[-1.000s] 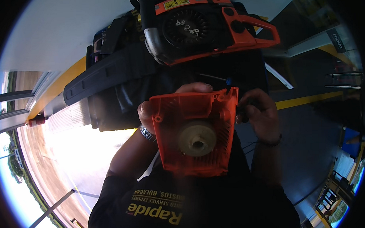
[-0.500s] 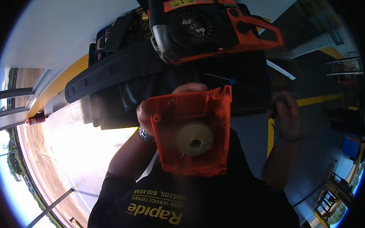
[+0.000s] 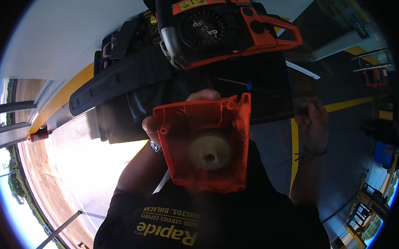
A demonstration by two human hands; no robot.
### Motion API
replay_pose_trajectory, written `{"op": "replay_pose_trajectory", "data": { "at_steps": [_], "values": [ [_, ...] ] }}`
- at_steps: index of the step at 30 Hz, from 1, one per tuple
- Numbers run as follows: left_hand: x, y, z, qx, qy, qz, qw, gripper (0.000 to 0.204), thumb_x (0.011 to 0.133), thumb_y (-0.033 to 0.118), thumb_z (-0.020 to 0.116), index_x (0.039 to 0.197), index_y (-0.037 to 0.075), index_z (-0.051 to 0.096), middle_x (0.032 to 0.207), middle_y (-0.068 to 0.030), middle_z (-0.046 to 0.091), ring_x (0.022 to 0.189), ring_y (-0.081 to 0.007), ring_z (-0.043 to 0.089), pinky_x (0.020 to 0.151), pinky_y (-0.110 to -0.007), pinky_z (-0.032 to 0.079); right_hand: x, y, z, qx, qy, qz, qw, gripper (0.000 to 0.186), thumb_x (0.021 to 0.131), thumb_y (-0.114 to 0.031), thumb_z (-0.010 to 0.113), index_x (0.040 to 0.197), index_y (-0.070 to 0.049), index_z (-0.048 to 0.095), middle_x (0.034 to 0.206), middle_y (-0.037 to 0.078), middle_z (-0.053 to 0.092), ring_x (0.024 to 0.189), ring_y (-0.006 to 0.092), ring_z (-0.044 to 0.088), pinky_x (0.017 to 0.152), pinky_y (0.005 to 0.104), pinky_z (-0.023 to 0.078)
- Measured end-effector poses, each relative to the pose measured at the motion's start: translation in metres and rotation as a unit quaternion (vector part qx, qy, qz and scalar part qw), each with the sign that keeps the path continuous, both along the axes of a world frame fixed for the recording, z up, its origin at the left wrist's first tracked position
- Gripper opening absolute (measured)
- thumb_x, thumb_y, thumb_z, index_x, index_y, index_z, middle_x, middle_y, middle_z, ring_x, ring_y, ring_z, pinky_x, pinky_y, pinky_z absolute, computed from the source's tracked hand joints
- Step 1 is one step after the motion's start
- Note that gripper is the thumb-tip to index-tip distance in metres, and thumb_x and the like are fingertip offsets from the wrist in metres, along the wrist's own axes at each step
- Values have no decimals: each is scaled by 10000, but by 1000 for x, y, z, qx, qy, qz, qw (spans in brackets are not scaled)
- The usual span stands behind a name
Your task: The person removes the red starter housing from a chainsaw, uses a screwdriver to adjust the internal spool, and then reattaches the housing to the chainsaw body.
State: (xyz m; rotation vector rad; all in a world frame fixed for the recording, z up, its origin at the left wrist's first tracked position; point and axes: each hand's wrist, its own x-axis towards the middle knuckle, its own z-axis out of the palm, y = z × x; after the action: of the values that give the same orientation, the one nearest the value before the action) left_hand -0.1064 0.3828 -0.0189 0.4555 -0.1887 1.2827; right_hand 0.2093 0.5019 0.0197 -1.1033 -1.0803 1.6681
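Observation:
My left hand [image 3: 151, 127] grips an orange starter cover [image 3: 195, 116] by its left and far edges, tilted with its inside facing up. A pale round pulley [image 3: 209, 144] sits within the cover. Off to the right, my right hand [image 3: 313, 114] is blurred, its fingers curled around a small dark piece that I cannot make out. Beyond the cover lies an orange and black chainsaw [image 3: 245, 52], its finned flywheel [image 3: 203, 29] exposed. A long black bar cover [image 3: 119, 83] points left from it.
On the dark work surface [image 3: 269, 109] a screwdriver [image 3: 249, 85] with a blue end lies between the chainsaw and the starter cover. Dark cases and small items [image 3: 122, 39] are heaped at the far left. Yellow lines [image 3: 348, 103] mark the grey floor.
The starter cover and my left hand have shifted slightly left in view. My right hand has moved a little up and is more blurred. The chainsaw appears slightly farther left, as the whole view shifts.

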Motion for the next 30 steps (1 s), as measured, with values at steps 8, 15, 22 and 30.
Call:
{"op": "replay_pose_trajectory", "data": {
  "at_steps": [8,15,22,30],
  "values": [
    [-8,1,0,-14,-14,0,1000,1267,711,745,729,1548,-11,152,1508,-282,370,1376,-386,447,1092,-509,432,271,68,-29,15,-180,-280,943,258,1015,-323,576,1077,-86,658,986,43,643,755,89,513,699,262,455],
    [10,19,2,-7,-8,-42,999,1264,705,745,733,1546,-6,161,1507,-283,370,1375,-387,448,1089,-511,435,17,-12,4,138,-70,222,963,679,938,-559,626,1281,19,532,1143,160,659,1045,274,668,923,425,530],
    [22,30,-6,10,-12,-65,998,1262,698,745,737,1543,-2,170,1506,-284,370,1374,-389,448,1085,-513,438,-65,-27,-20,-36,152,185,970,521,944,-397,650,1270,-1,556,1168,137,661,1040,223,662,877,343,517],
    [10,16,-2,0,-15,-23,1000,1259,691,744,742,1541,3,181,1506,-286,370,1373,-391,449,1081,-515,442,8,-10,-8,-28,33,-7,999,275,996,-308,617,1032,-35,616,768,3,574,693,65,515,628,236,418]
  ]
}}
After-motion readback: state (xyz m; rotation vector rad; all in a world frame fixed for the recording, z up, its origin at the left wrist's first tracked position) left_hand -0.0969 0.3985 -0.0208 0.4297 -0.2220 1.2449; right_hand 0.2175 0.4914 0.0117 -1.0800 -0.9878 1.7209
